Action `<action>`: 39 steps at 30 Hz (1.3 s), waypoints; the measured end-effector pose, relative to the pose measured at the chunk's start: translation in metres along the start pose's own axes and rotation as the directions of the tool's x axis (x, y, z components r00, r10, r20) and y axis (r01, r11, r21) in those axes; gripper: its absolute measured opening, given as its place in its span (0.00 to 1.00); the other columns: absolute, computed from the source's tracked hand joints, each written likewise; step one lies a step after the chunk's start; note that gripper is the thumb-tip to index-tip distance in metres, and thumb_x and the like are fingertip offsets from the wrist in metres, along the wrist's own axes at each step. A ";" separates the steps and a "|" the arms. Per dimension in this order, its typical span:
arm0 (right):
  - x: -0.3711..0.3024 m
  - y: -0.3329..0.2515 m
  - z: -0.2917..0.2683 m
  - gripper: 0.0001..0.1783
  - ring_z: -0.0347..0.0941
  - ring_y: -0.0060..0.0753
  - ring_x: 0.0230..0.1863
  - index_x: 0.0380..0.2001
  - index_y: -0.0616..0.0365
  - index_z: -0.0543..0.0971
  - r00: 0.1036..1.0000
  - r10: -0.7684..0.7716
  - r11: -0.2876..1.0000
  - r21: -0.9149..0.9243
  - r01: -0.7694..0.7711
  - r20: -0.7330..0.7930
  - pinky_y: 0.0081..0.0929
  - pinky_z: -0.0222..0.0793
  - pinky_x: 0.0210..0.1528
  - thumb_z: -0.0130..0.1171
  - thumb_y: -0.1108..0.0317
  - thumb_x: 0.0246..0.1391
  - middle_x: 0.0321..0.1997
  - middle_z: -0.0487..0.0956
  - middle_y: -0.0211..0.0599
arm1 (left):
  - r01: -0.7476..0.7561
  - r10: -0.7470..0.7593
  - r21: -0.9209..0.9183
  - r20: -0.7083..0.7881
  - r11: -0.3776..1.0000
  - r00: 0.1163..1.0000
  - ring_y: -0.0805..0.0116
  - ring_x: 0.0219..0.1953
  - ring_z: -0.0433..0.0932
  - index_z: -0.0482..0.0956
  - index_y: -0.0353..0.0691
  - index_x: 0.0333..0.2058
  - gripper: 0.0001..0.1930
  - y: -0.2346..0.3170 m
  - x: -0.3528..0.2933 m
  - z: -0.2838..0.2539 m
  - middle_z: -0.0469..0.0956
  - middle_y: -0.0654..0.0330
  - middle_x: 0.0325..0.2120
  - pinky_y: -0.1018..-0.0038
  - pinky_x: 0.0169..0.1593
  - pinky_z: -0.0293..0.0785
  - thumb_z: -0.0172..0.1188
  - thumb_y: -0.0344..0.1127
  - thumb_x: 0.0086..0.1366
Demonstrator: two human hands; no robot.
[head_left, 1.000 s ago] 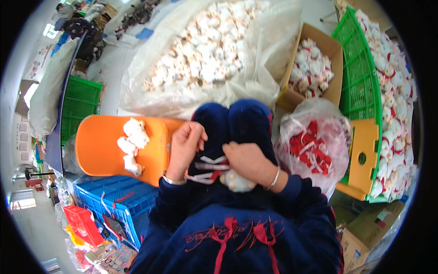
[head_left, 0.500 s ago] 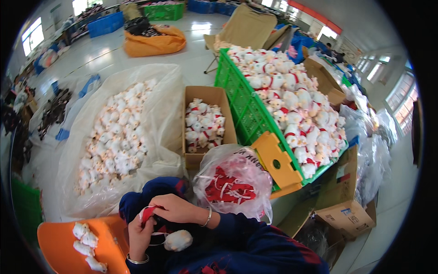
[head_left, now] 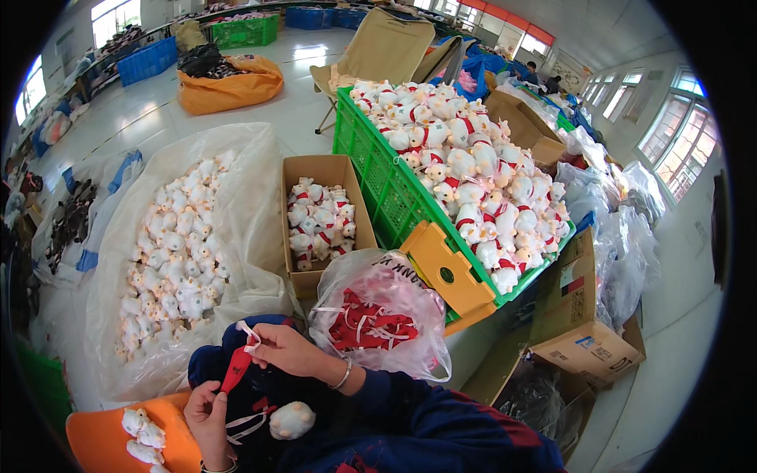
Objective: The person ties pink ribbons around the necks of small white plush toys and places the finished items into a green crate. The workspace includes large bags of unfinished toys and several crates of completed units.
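A small red cloth strip (head_left: 236, 370) with white ribbon at its upper end is stretched between my hands above my lap. My left hand (head_left: 206, 423) pinches its lower tip. Up at the ribbon end, my right hand (head_left: 290, 351) grips with thumb and fingers closed. A white plush toy (head_left: 292, 420) lies on my dark blue clothing just below, with a loose white ribbon (head_left: 247, 426) beside it. Several more white plush toys (head_left: 143, 435) rest on an orange seat (head_left: 88, 438) to my left.
Ahead lies a large clear plastic sheet (head_left: 254, 169) heaped with white toys. Right of it come a cardboard box (head_left: 363, 206) of toys and a plastic bag (head_left: 430, 311) of red strips. A green crate (head_left: 378, 185) brims with red-collared toys; an open carton (head_left: 579, 343) stands at right.
My hands have drawn apart, and the red cloth, bunched between them before, is now pulled out straight. The whole view has shifted, with the surroundings sliding left.
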State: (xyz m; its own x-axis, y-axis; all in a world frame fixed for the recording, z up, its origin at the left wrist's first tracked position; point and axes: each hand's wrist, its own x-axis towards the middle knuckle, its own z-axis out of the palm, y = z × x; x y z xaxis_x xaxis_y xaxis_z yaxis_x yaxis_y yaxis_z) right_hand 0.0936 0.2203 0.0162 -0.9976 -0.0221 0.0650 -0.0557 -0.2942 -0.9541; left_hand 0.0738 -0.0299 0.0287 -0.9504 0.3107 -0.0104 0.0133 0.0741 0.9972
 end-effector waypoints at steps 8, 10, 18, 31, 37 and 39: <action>0.002 0.003 -0.023 0.04 0.69 0.18 0.28 0.35 0.60 0.75 0.990 -0.086 0.995 0.039 0.091 -0.111 0.19 0.67 0.33 0.56 0.71 0.65 0.27 0.74 0.26 | 0.037 -0.043 0.089 0.069 0.995 0.997 0.87 0.27 0.66 0.81 0.34 0.34 0.01 0.004 -0.003 -0.019 0.73 0.74 0.24 0.86 0.32 0.60 0.63 0.24 0.67; -0.001 -0.002 -0.028 0.05 0.70 0.19 0.29 0.37 0.61 0.75 0.940 -0.148 0.952 -0.303 0.051 -0.308 0.20 0.69 0.35 0.58 0.71 0.64 0.30 0.75 0.28 | 0.083 -0.086 0.062 0.051 0.995 0.995 0.87 0.26 0.65 0.81 0.34 0.33 0.02 0.007 -0.003 -0.021 0.72 0.74 0.23 0.86 0.30 0.59 0.63 0.23 0.67; -0.010 -0.019 0.022 0.15 0.77 0.48 0.43 0.41 0.62 0.78 0.868 -0.162 0.808 -0.442 0.389 0.470 0.41 0.71 0.50 0.64 0.61 0.58 0.39 0.81 0.44 | 0.031 -0.121 0.257 0.345 0.966 0.931 0.88 0.22 0.63 0.81 0.32 0.32 0.03 0.032 0.002 0.001 0.70 0.74 0.19 0.85 0.26 0.57 0.66 0.23 0.64; -0.001 -0.014 0.012 0.09 0.79 0.45 0.33 0.30 0.62 0.80 0.902 -0.122 0.846 -0.432 0.312 0.413 0.36 0.72 0.37 0.61 0.67 0.56 0.28 0.80 0.45 | 0.195 -0.260 0.277 0.224 0.941 0.939 0.86 0.22 0.67 0.80 0.33 0.29 0.05 0.032 0.000 -0.017 0.73 0.72 0.18 0.85 0.27 0.62 0.67 0.23 0.62; -0.001 -0.006 0.016 0.09 0.77 0.47 0.33 0.27 0.61 0.79 0.911 -0.082 0.838 -0.466 0.283 0.405 0.39 0.70 0.37 0.63 0.66 0.55 0.28 0.78 0.43 | -0.416 0.216 0.577 0.384 0.703 0.898 0.68 0.31 0.79 0.80 0.33 0.33 0.05 0.035 0.010 -0.004 0.80 0.54 0.39 0.75 0.33 0.75 0.66 0.22 0.58; -0.003 -0.005 0.019 0.09 0.76 0.48 0.33 0.26 0.61 0.78 0.919 -0.073 0.829 -0.488 0.272 0.387 0.39 0.70 0.37 0.63 0.66 0.54 0.28 0.78 0.43 | -0.579 0.458 0.708 0.392 0.405 0.798 0.60 0.36 0.81 0.81 0.32 0.35 0.07 0.046 0.014 0.014 0.79 0.49 0.46 0.72 0.37 0.77 0.66 0.22 0.57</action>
State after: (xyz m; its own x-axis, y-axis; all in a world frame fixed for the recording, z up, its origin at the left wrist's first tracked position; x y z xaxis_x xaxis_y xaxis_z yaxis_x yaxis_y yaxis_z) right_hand 0.0971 0.2040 0.0261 -0.8973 -0.3685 0.2430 -0.3369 0.2162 -0.9164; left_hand 0.0655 -0.0085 0.0734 -0.6308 0.6532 0.4190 0.7758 0.5205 0.3566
